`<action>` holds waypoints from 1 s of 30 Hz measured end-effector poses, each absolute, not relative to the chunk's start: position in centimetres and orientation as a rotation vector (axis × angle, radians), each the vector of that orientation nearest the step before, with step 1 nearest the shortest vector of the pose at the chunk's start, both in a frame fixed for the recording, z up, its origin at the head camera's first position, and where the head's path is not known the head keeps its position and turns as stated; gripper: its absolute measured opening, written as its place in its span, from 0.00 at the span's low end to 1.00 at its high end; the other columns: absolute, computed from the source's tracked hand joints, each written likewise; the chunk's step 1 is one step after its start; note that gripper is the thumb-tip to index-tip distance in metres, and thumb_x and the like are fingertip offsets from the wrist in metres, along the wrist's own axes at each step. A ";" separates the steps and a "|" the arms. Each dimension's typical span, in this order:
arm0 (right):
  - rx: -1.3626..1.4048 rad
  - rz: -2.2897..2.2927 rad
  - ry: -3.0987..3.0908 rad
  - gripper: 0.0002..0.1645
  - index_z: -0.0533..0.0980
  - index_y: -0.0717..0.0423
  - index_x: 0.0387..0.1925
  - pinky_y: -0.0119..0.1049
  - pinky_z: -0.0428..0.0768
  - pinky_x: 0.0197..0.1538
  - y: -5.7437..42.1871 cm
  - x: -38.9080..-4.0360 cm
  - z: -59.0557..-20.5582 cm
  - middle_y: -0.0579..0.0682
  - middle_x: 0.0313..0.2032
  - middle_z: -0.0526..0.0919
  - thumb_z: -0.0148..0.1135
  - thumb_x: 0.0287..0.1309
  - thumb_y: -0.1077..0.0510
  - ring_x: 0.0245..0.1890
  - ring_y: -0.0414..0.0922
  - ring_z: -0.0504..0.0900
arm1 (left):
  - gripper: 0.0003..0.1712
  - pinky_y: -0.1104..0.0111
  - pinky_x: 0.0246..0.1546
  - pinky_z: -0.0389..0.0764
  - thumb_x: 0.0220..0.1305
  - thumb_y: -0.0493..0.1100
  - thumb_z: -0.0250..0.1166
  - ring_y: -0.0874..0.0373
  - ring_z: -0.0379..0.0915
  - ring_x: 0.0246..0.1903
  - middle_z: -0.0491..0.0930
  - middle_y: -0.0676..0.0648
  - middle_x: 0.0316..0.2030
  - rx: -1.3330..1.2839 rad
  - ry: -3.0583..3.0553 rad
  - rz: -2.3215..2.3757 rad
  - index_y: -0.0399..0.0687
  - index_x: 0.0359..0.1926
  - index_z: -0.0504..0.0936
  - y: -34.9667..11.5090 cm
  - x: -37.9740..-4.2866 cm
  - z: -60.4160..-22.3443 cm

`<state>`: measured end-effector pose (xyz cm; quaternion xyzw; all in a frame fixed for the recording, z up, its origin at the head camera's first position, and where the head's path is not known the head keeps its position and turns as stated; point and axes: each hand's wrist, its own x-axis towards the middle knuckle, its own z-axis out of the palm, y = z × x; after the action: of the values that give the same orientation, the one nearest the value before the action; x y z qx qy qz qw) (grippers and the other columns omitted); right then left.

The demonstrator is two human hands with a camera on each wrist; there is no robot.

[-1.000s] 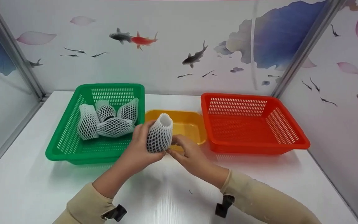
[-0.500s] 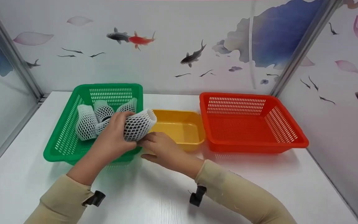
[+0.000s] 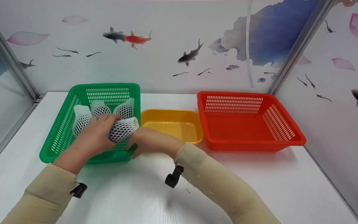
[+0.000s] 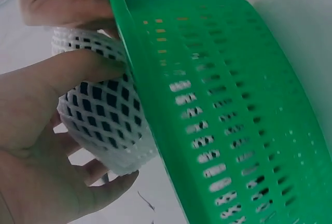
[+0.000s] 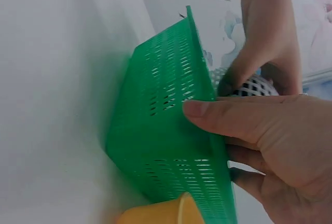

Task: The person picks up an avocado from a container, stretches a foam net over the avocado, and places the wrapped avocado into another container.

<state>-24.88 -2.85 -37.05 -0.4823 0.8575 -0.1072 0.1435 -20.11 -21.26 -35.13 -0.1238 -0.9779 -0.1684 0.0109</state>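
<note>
In the head view my left hand point(image 3: 96, 133) grips a dark object in a white foam net sleeve point(image 3: 123, 130) over the green basket point(image 3: 54, 152). The left wrist view shows the thumb across the foam net point(image 4: 104, 110), with the fingers on its far side. What lies inside the sleeve is mostly hidden. My right hand point(image 3: 146, 141) is at the basket's front right corner. In the right wrist view its thumb point(image 5: 218, 117) lies over the outer wall and its fingers reach behind the rim. Several more foam-netted objects point(image 3: 81, 119) lie in the basket.
A small yellow tub point(image 3: 182, 129) stands between the green basket and a larger red basket point(image 3: 250, 144) at the right. White panels printed with fish point(image 3: 154, 68) enclose the back and sides of the white table point(image 3: 129, 193).
Both hands have moved left from before the yellow tub to the green basket. The netted object has gone from upright to lying over and lower; the right hand has come to the basket's rim.
</note>
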 end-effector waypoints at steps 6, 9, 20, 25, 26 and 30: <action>-1.419 -0.254 2.401 0.17 0.86 0.51 0.44 0.22 0.74 0.47 -3.3 -25.2 -36.0 0.40 0.38 0.86 0.74 0.50 0.53 0.38 0.36 0.79 | 0.44 0.42 0.60 0.64 0.50 0.37 0.75 0.36 0.63 0.56 0.69 0.33 0.60 -0.425 -3.140 -0.418 0.36 0.65 0.63 -22.7 -21.2 -35.7; -1.404 -0.272 2.389 0.17 0.86 0.51 0.44 0.22 0.75 0.45 -3.3 -25.2 -35.9 0.39 0.37 0.86 0.74 0.50 0.54 0.36 0.36 0.79 | 0.41 0.43 0.60 0.65 0.51 0.38 0.76 0.36 0.65 0.55 0.71 0.33 0.58 -0.482 -3.186 -0.371 0.36 0.63 0.66 -23.3 -21.5 -35.9; -1.314 -0.294 2.412 0.20 0.85 0.49 0.47 0.22 0.75 0.46 -3.2 -25.2 -35.9 0.39 0.39 0.86 0.74 0.50 0.53 0.38 0.34 0.78 | 0.24 0.46 0.55 0.71 0.57 0.38 0.72 0.46 0.73 0.45 0.78 0.42 0.47 -0.620 -3.489 -0.205 0.42 0.53 0.73 -23.3 -23.2 -35.4; -1.326 -0.290 2.406 0.19 0.85 0.49 0.47 0.22 0.74 0.45 -3.1 -25.2 -35.9 0.38 0.38 0.85 0.74 0.51 0.53 0.37 0.35 0.78 | 0.26 0.46 0.54 0.73 0.57 0.38 0.72 0.48 0.73 0.42 0.79 0.44 0.44 -0.612 -3.574 -0.098 0.42 0.55 0.74 -22.9 -24.1 -35.3; -1.330 -0.294 2.403 0.18 0.85 0.49 0.46 0.22 0.74 0.45 -3.1 -25.2 -35.9 0.38 0.37 0.85 0.74 0.51 0.53 0.37 0.35 0.78 | 0.25 0.45 0.53 0.73 0.57 0.39 0.72 0.48 0.73 0.41 0.79 0.44 0.44 -0.606 -3.588 -0.090 0.42 0.55 0.75 -22.8 -24.1 -35.3; -1.329 -0.329 2.395 0.18 0.85 0.49 0.46 0.22 0.74 0.45 -3.2 -25.1 -36.0 0.37 0.38 0.85 0.74 0.50 0.54 0.37 0.34 0.78 | 0.24 0.46 0.51 0.74 0.58 0.39 0.71 0.49 0.72 0.40 0.80 0.45 0.43 -0.572 -3.633 -0.094 0.43 0.56 0.77 -23.0 -24.1 -35.5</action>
<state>-25.06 -3.21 -36.04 -0.4731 0.8522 -0.1172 0.1901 -24.13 -23.01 -35.51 -0.1498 -0.9521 -0.0245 -0.2655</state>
